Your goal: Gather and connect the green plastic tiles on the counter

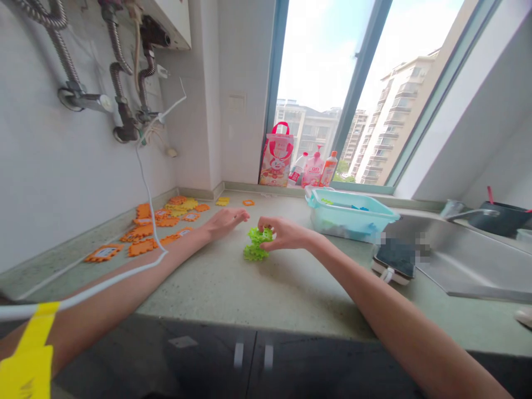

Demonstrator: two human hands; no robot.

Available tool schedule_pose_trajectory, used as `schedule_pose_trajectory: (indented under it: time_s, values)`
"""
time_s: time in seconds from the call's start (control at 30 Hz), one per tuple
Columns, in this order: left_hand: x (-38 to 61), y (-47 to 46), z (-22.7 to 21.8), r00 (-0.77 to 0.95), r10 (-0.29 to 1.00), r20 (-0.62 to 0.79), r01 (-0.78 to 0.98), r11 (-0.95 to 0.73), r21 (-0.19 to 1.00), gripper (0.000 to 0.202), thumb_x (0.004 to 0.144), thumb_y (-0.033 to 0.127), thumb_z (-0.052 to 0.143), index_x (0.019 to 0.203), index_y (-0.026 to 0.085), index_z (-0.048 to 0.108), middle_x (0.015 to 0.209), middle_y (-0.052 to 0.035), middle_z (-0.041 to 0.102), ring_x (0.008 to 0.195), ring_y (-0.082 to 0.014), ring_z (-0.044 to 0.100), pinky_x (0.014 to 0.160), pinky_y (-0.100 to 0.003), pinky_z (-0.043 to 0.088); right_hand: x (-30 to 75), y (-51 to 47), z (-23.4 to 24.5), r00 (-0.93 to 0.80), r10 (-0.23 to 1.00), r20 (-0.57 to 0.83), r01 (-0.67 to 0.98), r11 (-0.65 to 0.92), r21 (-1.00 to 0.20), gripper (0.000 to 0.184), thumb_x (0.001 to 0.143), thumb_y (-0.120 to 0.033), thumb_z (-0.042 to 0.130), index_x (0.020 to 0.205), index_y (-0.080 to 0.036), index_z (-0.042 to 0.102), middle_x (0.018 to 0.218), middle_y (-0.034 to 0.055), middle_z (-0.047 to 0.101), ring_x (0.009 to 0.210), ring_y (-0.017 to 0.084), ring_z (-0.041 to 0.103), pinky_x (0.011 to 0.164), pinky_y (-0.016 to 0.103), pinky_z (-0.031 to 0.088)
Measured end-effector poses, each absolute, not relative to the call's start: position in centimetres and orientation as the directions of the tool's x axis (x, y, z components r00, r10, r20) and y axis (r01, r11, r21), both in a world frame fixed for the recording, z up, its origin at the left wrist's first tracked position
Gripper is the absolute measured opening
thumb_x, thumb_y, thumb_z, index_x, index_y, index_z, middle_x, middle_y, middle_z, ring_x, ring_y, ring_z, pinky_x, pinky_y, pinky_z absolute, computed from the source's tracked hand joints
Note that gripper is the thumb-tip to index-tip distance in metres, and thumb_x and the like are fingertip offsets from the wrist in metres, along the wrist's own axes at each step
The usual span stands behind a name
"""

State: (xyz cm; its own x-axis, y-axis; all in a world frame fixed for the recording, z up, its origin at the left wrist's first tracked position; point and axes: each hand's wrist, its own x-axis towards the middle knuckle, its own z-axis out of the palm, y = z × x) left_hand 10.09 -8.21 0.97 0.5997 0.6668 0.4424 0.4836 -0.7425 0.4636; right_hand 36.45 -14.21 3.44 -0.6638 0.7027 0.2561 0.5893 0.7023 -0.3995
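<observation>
My right hand (282, 233) is closed around green foam puzzle pieces (258, 237) at the middle of the countertop (216, 288). Another green piece (254, 254) lies just below the ones in my fingers, and I cannot tell whether they are joined. To the left, my left hand (226, 220) hovers low over the counter with its fingers stretched out and nothing in them. Beyond my left forearm lie several orange foam pieces (143, 231), some with pictures on them. Yellow pieces (183, 206) rest among them toward the wall.
A light blue basin (353, 216) holding green and blue pieces stands back right. Beside it are a phone-like dark device (394, 257) and a steel sink (469, 266). Bottles (315, 168) and a pink bag (277, 158) line the windowsill. A white cable (147, 177) hangs at left.
</observation>
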Motion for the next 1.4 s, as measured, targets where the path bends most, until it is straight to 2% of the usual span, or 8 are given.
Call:
schedule_pose_trajectory:
  time_s: [0.23, 0.37, 0.77, 0.93, 1.03, 1.17, 1.27, 1.4]
  values:
    - [9.6, -7.6, 0.5, 0.645, 0.648, 0.405, 0.472, -0.755, 0.456, 0.069, 0.104, 0.070, 0.025, 0.100, 0.020, 0.073, 0.100, -0.0060, 0.075, 0.091, -0.0216, 0.067, 0.085, -0.031, 0.049, 34.5, -15.2, 2.5, -0.706, 0.677, 0.211, 0.574, 0.720, -0.389, 0.033, 0.076, -0.032, 0.080, 0.101, -0.021, 0.061, 0.092, -0.0007, 0.064, 0.081, 0.016, 0.055, 0.075, 0.027, 0.041]
    - [9.3, -7.2, 0.1, 0.639, 0.657, 0.400, 0.467, -0.744, 0.478, 0.068, 0.105, 0.068, 0.025, 0.103, 0.020, 0.073, 0.102, -0.0062, 0.076, 0.089, -0.0211, 0.068, 0.083, -0.031, 0.050, 34.1, -15.3, 1.8, -0.705, 0.672, 0.225, 0.570, 0.726, -0.384, 0.045, 0.077, -0.048, 0.084, 0.104, -0.022, 0.060, 0.097, 0.0016, 0.066, 0.085, 0.019, 0.058, 0.078, 0.029, 0.044]
    - [8.1, -6.8, -0.2, 0.588, 0.713, 0.382, 0.497, -0.691, 0.525, 0.076, 0.102, 0.075, 0.022, 0.116, 0.022, 0.074, 0.102, -0.0069, 0.076, 0.086, -0.0220, 0.066, 0.080, -0.032, 0.050, 32.7, -14.8, -0.1, -0.695, 0.604, 0.391, 0.596, 0.788, -0.157, 0.041, 0.078, -0.045, 0.084, 0.104, -0.025, 0.058, 0.089, -0.0002, 0.068, 0.077, 0.018, 0.060, 0.073, 0.027, 0.040]
    - [8.2, -6.9, 0.1, 0.549, 0.755, 0.359, 0.551, -0.650, 0.523, 0.085, 0.098, 0.081, 0.016, 0.118, 0.022, 0.074, 0.102, -0.0076, 0.077, 0.087, -0.0246, 0.066, 0.084, -0.034, 0.050, 35.5, -13.9, 2.3, -0.717, 0.536, 0.447, 0.615, 0.787, 0.043, 0.034, 0.083, -0.042, 0.079, 0.105, -0.024, 0.059, 0.096, 0.0023, 0.070, 0.080, 0.018, 0.062, 0.072, 0.027, 0.041]
    - [8.4, -6.9, 0.1, 0.543, 0.780, 0.310, 0.582, -0.616, 0.531, 0.087, 0.097, 0.083, 0.017, 0.118, 0.022, 0.075, 0.104, -0.0085, 0.077, 0.091, -0.0261, 0.067, 0.086, -0.035, 0.050, 39.7, -13.4, 5.5, -0.515, 0.545, 0.662, 0.769, 0.635, 0.075, 0.029, 0.091, -0.043, 0.070, 0.107, -0.022, 0.059, 0.103, 0.0072, 0.070, 0.088, 0.022, 0.064, 0.079, 0.030, 0.045]
    - [8.7, -6.8, -0.1, 0.536, 0.792, 0.293, 0.596, -0.601, 0.532, 0.087, 0.096, 0.084, 0.020, 0.115, 0.021, 0.077, 0.107, -0.0103, 0.077, 0.095, -0.0275, 0.067, 0.091, -0.037, 0.049, 46.4, -13.3, 9.0, -0.018, 0.452, 0.892, 0.963, 0.249, -0.107, 0.035, 0.095, -0.047, 0.061, 0.115, -0.019, 0.058, 0.110, 0.0141, 0.068, 0.101, 0.029, 0.064, 0.088, 0.036, 0.047]
    - [8.8, -6.8, -0.2, 0.535, 0.792, 0.295, 0.593, -0.600, 0.537, 0.088, 0.095, 0.085, 0.020, 0.114, 0.021, 0.077, 0.107, -0.0110, 0.078, 0.098, -0.0279, 0.068, 0.092, -0.036, 0.050, 50.1, -13.3, 9.5, 0.148, 0.421, 0.895, 0.984, 0.031, -0.177, 0.043, 0.096, -0.051, 0.056, 0.122, -0.016, 0.059, 0.111, 0.0165, 0.069, 0.102, 0.031, 0.064, 0.089, 0.039, 0.048]
    - [8.7, -6.6, -0.3, 0.538, 0.792, 0.290, 0.584, -0.598, 0.549, 0.090, 0.094, 0.085, 0.018, 0.115, 0.020, 0.077, 0.107, -0.0119, 0.078, 0.100, -0.0289, 0.069, 0.091, -0.037, 0.051, 52.3, -13.0, 8.7, 0.325, 0.708, 0.627, 0.945, -0.228, -0.233, 0.061, 0.100, -0.065, 0.043, 0.118, -0.015, 0.071, 0.108, 0.0219, 0.072, 0.105, 0.036, 0.066, 0.092, 0.046, 0.048]
